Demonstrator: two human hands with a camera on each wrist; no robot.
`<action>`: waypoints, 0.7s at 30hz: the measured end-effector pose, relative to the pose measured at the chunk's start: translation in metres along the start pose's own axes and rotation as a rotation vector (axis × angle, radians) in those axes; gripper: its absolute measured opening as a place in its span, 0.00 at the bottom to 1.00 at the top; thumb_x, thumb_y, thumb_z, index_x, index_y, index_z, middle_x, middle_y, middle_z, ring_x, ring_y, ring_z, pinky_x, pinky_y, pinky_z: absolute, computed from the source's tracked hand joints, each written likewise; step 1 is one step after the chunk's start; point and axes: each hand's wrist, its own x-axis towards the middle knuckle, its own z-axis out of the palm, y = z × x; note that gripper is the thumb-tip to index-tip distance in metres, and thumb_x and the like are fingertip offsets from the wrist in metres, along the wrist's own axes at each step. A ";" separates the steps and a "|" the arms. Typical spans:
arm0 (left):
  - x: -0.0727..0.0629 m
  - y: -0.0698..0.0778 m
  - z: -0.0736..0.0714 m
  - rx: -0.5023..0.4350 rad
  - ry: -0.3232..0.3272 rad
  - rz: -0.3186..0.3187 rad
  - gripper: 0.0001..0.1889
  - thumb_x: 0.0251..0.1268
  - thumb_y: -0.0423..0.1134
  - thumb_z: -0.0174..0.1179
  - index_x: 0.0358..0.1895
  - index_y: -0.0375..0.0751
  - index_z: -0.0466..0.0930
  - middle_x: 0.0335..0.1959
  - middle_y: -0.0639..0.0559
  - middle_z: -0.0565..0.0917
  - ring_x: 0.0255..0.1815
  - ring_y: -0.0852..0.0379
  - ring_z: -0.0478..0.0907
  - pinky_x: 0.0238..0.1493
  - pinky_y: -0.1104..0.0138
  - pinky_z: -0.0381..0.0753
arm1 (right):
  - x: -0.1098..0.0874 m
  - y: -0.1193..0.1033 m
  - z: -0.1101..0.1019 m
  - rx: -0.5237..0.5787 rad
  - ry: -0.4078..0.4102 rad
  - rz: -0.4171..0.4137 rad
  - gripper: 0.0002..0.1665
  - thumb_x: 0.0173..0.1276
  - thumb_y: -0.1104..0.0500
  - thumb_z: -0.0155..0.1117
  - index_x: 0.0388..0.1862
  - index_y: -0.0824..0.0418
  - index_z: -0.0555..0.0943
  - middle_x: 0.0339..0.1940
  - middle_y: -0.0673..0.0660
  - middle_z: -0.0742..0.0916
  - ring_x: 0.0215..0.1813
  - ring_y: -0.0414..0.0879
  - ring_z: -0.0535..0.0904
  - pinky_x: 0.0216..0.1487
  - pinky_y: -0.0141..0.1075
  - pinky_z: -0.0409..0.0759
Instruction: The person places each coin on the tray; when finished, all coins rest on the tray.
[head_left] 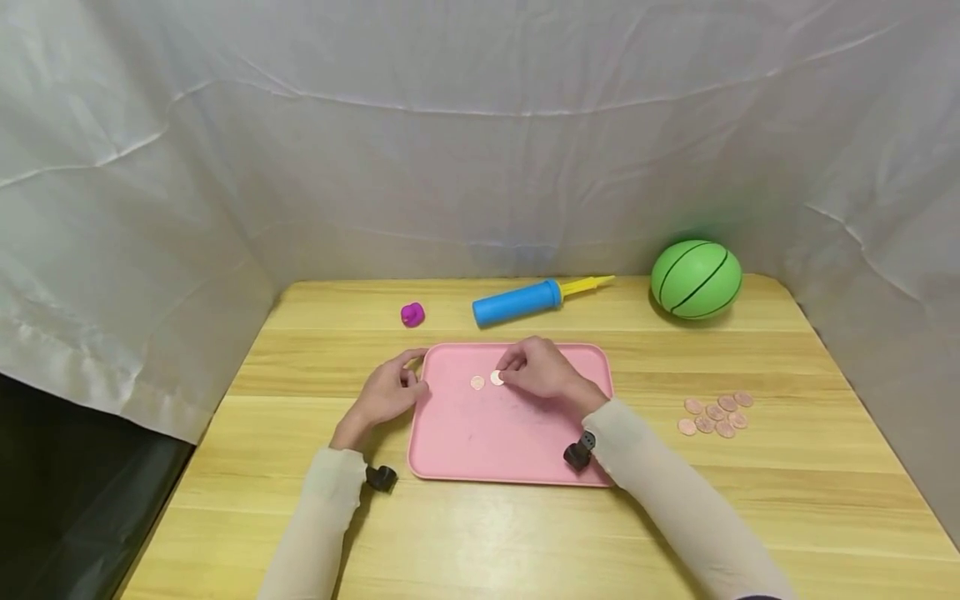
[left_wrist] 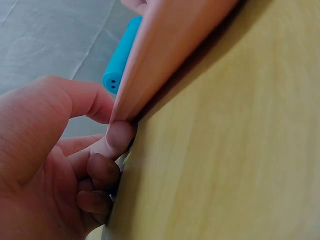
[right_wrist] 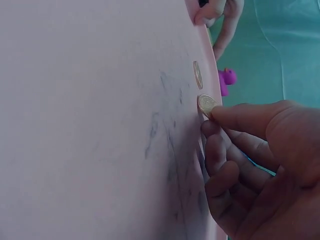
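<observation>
On the wooden table lies a pink tray point(head_left: 480, 450). My left hand point(head_left: 386, 390) is at its left edge, thumb at the rim and a fingertip against the outer wall in the left wrist view, the other fingers curled. Over the tray's far half, my right hand point(head_left: 543, 367) pinches a coin point(right_wrist: 206, 105) between thumb and index finger, tilted close above the surface. A second coin point(head_left: 477, 382) lies flat on the tray, just left of the pinched one. Dark smudges mark the tray floor in the right wrist view.
Several copper-coloured coins point(head_left: 715, 412) lie grouped right of the tray. Along the back are a purple rubber duck point(head_left: 412, 314), a blue hand pump point(head_left: 517, 303) with a yellow nozzle, and a green ball point(head_left: 696, 280). Pale curtains point(head_left: 480, 183) hang behind the table.
</observation>
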 end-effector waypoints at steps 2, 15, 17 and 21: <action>0.000 0.000 0.000 0.003 0.000 -0.001 0.35 0.69 0.35 0.63 0.80 0.43 0.72 0.23 0.56 0.79 0.23 0.59 0.70 0.30 0.69 0.68 | 0.000 -0.002 0.000 -0.013 -0.004 0.002 0.04 0.72 0.62 0.75 0.42 0.59 0.93 0.35 0.52 0.93 0.37 0.40 0.83 0.44 0.35 0.81; 0.000 0.001 0.000 0.007 -0.001 0.001 0.35 0.68 0.35 0.64 0.80 0.43 0.73 0.23 0.56 0.79 0.23 0.59 0.71 0.33 0.68 0.69 | -0.004 -0.006 -0.005 -0.038 -0.027 0.016 0.06 0.72 0.59 0.76 0.45 0.59 0.92 0.39 0.53 0.93 0.41 0.42 0.86 0.50 0.38 0.84; 0.000 0.001 0.000 0.007 0.001 -0.001 0.35 0.68 0.35 0.64 0.80 0.43 0.73 0.23 0.55 0.80 0.24 0.58 0.72 0.33 0.68 0.69 | -0.007 -0.006 -0.008 -0.028 -0.024 0.021 0.06 0.72 0.59 0.76 0.45 0.59 0.91 0.39 0.53 0.93 0.42 0.43 0.86 0.51 0.40 0.84; 0.000 0.000 0.000 0.007 0.005 -0.001 0.35 0.67 0.35 0.64 0.80 0.42 0.73 0.24 0.55 0.80 0.25 0.58 0.72 0.35 0.67 0.70 | -0.013 -0.005 -0.013 -0.023 -0.010 0.025 0.07 0.72 0.60 0.75 0.46 0.59 0.91 0.41 0.53 0.93 0.43 0.45 0.86 0.52 0.41 0.84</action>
